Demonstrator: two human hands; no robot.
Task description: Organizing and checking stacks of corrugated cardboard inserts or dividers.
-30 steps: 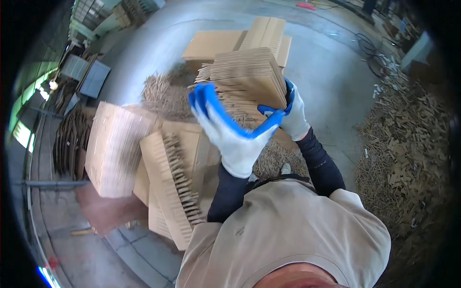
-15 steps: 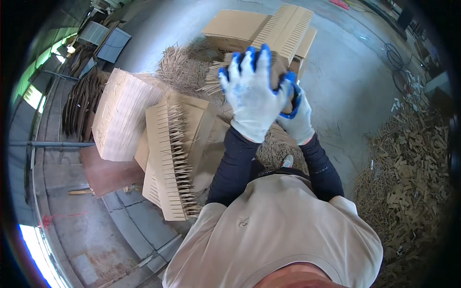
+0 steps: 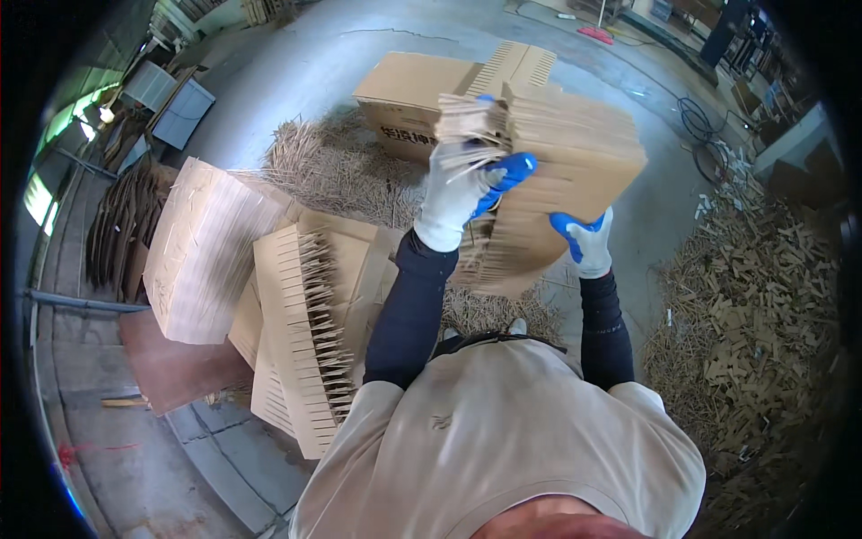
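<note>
Cardboard stack (image 3: 575, 180) between gloved hands (image 3: 449, 199)

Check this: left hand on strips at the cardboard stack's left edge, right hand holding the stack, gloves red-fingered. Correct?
Not red: the head view shows both gloves blue-fingered. The left hand is on the strips, and the right hand holds the cardboard stack.

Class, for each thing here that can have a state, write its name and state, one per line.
Left hand: closed on the fringed left edge of the stack
Right hand: gripping the stack's lower right
Stack: held up, fringed at left
Slotted sheets: one edge fringed
Box: closed on top
Loose strips: heaped
Scrap: heaped
Cord or hose: coiled
</note>
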